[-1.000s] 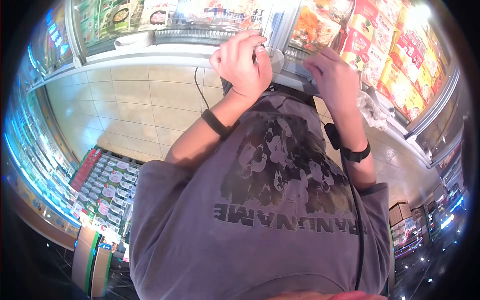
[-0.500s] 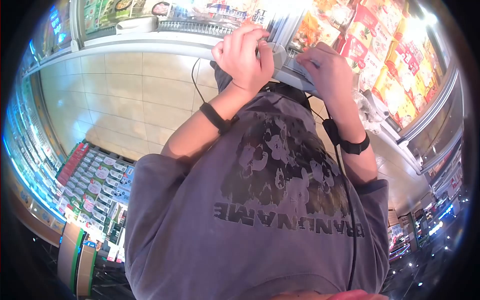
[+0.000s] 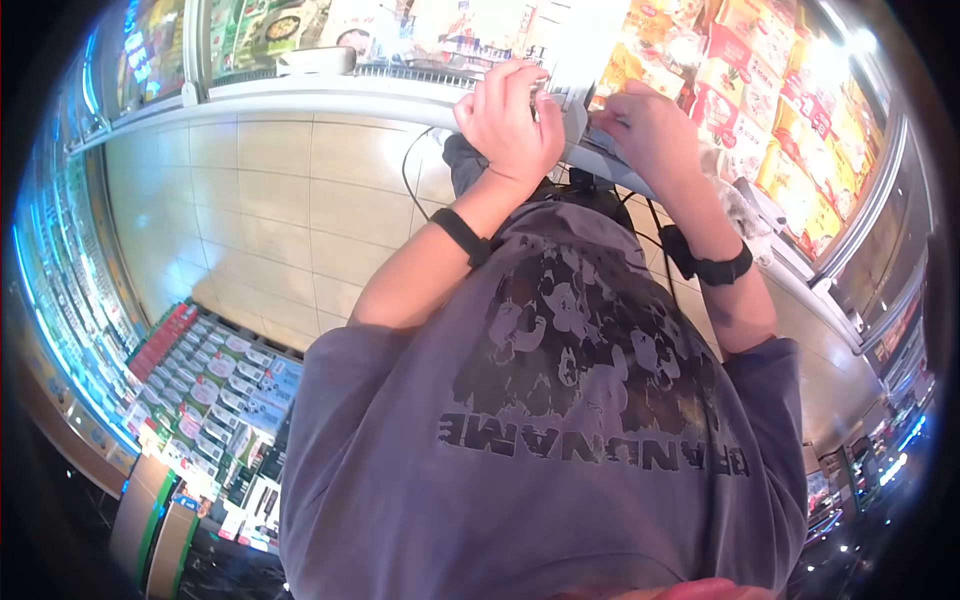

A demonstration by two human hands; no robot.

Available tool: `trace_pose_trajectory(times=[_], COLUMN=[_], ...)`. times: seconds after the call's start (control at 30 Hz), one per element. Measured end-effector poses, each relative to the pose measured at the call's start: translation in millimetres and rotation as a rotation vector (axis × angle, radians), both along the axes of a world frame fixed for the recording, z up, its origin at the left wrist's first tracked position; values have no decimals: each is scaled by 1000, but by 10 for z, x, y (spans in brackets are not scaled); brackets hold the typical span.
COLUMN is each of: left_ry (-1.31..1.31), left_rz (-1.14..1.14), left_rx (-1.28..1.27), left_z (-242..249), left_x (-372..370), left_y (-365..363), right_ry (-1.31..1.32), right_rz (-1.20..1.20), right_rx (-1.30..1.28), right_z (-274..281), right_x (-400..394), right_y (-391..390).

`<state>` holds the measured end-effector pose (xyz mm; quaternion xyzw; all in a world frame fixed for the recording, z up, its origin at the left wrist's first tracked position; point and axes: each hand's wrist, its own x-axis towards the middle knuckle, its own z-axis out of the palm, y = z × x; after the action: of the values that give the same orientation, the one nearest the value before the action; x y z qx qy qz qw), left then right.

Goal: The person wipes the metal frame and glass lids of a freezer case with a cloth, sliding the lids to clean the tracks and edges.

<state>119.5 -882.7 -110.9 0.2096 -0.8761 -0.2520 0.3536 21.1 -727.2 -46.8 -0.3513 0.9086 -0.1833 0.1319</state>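
Observation:
My left hand (image 3: 512,128) is raised over the front rail of a freezer case (image 3: 400,98), its fingers curled inward and the thumb bent toward them. Whatever is between them is too small to make out. To its right, my right hand (image 3: 655,135) is closed in a pinch above the grey corner of the rail (image 3: 600,160). Its fingertips are partly hidden, and I cannot make out what they hold. The hands are apart. Just beyond the right hand lie red, yellow and white food packets (image 3: 735,75).
More packaged food (image 3: 290,25) lies in the left part of the case, behind a pale handle (image 3: 315,62). A stack of boxed goods (image 3: 215,385) stands behind me on the left, on the tiled floor (image 3: 260,200). A dark cable (image 3: 408,175) hangs near my left forearm.
The whole view has shifted, so the hands, body and freezer appear slightly farther right. Both hands stay over the rail with nearly the same finger pose.

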Motion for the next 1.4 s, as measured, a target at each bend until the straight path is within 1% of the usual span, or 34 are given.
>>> trace_pose_trajectory(times=[0.1,0.13,0.23,0.27,0.33,0.37,0.43,0.5,0.57,0.6,0.63,0.7,0.83,0.9,1.0,1.13,1.2,1.23,1.33,1.4], left_ry=[23,27,-4,9,29,50,-2,3,-27,-20,-26,-32,-29,-22,20,73,85,101,109,105], left_rz=[-19,-37,-45,-73,-44,-70,-39,-31,-25,-26,-30,-35,-24,-6,-16,15,31,34,55,53], left_rx=[10,-5,-20,-32,-42,-50,-17,-19,-26,-30,-21,-8,-19,-11,-71,-45,-44,-45,-59,-73], left_z=[3,-13,5,3,-47,-40,-7,11,19,27,29,43,-5,-19,-55,-100,-107,-117,-173,-182], left_x=[6,8,25,22,2,-14,4,-12,6,12,7,6,3,4,15,-6,-19,-18,-47,-43], left_y=[-17,-13,1,-3,-7,-12,3,10,3,-8,-15,-5,-3,-38,-48,-43,-49,-40,-57,-53], right_ry=[-9,-124,-53,-41,-300,-281,-72,-39,130,228,235,435,410,420,423,399,470,461,569,551], right_rz=[-50,-103,-89,-116,-182,-207,-139,-154,-131,-183,-186,-196,-208,-226,-225,-158,-108,-88,-77,-49], right_rx=[41,3,-13,-26,25,12,-131,-113,-387,-418,-422,-384,-300,-215,-165,-118,-113,-106,-103,-109], right_z=[-23,-92,-129,-67,106,101,-28,-100,-185,-175,-161,-50,-72,-158,-269,-281,-243,-218,-236,-229], right_x=[-68,-73,-72,-69,-98,-65,66,176,280,366,430,536,650,586,500,448,436,443,394,398], right_y=[394,444,243,181,116,158,256,327,372,383,414,452,458,403,244,111,157,221,471,445])
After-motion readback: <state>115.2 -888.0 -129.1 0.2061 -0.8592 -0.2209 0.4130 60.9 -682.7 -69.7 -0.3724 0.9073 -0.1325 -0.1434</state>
